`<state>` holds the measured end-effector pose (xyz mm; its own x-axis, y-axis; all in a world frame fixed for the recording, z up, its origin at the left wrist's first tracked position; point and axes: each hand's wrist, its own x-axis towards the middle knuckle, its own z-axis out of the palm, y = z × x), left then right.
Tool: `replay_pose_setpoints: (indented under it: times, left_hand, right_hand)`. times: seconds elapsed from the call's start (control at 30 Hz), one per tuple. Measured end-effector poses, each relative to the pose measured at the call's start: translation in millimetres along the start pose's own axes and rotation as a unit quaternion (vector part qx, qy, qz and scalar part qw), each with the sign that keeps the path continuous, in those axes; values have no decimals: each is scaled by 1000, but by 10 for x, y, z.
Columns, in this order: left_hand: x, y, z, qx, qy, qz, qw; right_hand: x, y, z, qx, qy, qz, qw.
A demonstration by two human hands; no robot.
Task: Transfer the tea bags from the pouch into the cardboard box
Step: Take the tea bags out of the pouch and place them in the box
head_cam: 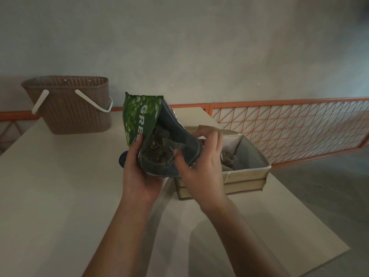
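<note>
1. Your left hand (137,172) grips the green pouch (139,114) from below and on its left side, fingers curled round the lower part, holding it tilted above the surface (60,186).
2. Far left at the back stands a brown perforated basket (69,104) with white handles; you cannot see what is in it from this angle.
3. Inside the pouch's opened mouth, dark tea bags (157,144) lie bunched; the dim light makes them hard to count.
4. Your right hand (201,164) pinches the pouch's near rim, thumb inside the mouth and fingers curled over the outer edge, spreading it wide.
5. Just right of the pouch, the cardboard box (247,174) sits on the surface with its flaps up; several crumpled tea bags already lie in it, partly hidden behind your right hand.
6. Something small and blue peeks from behind your left hand; you cannot tell what it is.
</note>
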<state>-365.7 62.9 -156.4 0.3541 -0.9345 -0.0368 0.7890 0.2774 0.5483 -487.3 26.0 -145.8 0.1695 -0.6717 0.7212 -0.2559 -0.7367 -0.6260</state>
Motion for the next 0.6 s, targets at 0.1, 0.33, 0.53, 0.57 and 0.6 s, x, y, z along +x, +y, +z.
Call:
replay_pose_setpoints:
  times: [0.1, 0.33, 0.53, 0.57, 0.6]
  left_hand:
    - [2, 6, 0, -2, 5, -9, 1000]
    - [14, 9, -10, -22, -2, -19, 1000]
    - [20, -5, -16, -26, -2, -9, 1000]
    - [24, -4, -18, -26, 0, -7, 1000]
    - [23, -3, -15, -26, -2, -7, 1000]
  right_hand:
    - [-60, 28, 59, -21, 10, -25, 999]
    - [-113, 79, 68, -81, 7, -31, 996]
    - [-54, 80, 143, -187, 5, 6, 982]
    - [-49, 84, 140, -193, 7, 2, 981]
    - [-40, 90, 132, -188, 7, 3, 982]
